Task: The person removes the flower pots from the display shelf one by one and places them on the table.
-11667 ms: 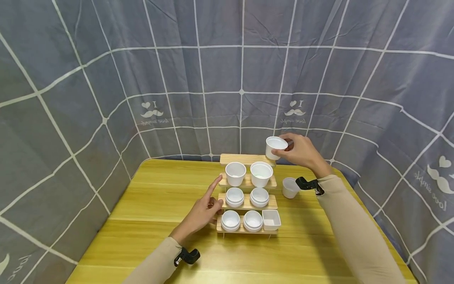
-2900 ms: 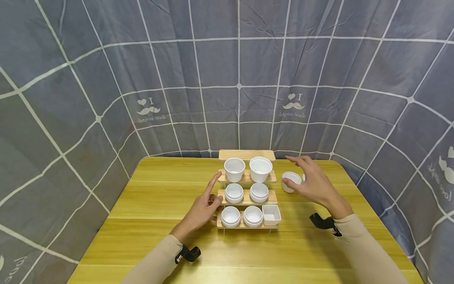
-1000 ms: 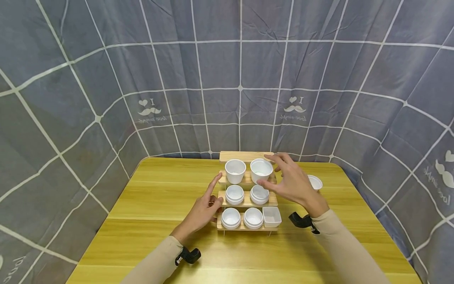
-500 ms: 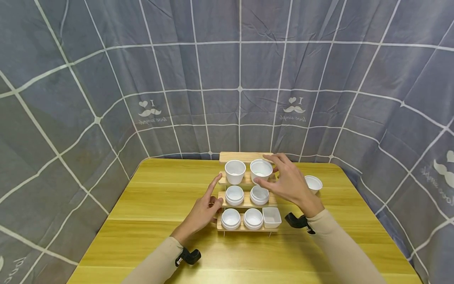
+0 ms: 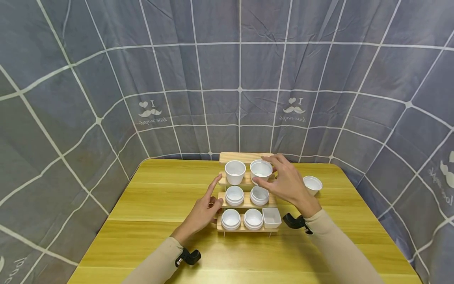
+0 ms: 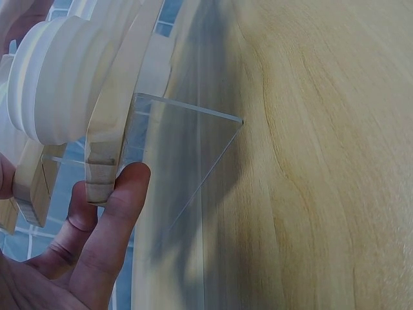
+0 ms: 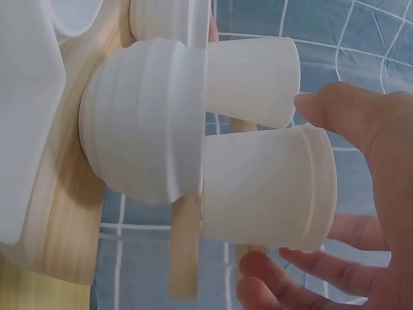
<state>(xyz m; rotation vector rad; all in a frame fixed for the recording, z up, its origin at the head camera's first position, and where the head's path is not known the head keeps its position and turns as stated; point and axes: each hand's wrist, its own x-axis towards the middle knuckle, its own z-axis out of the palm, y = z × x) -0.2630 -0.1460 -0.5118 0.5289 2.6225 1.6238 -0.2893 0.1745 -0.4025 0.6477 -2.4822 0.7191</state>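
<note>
A stepped wooden rack (image 5: 246, 157) with clear supports stands mid-table. My left hand (image 5: 200, 213) steadies its left side in the head view, index finger straight along the third step. In the left wrist view two fingers (image 6: 106, 242) hold the end of a wooden step. My right hand (image 5: 289, 181) holds the right-hand white plastic cup (image 5: 260, 169) on the third step, thumb in front and fingers behind; in the right wrist view they lie close around its rim. Another white cup (image 5: 235, 172) stands beside it. What lies inside the gripped cup is unclear.
Lower steps carry several round white pots (image 5: 234, 195) and a square white container (image 5: 271, 217). Another white cup (image 5: 312, 184) stands on the wooden table (image 5: 159, 221), right of the rack and close to my right forearm. A grey gridded curtain (image 5: 220, 71) surrounds the table.
My right hand held a cup near the top step, then reached cups on the table, then came to the third step's right cup. One table cup is gone from its spot. My left hand stayed.
</note>
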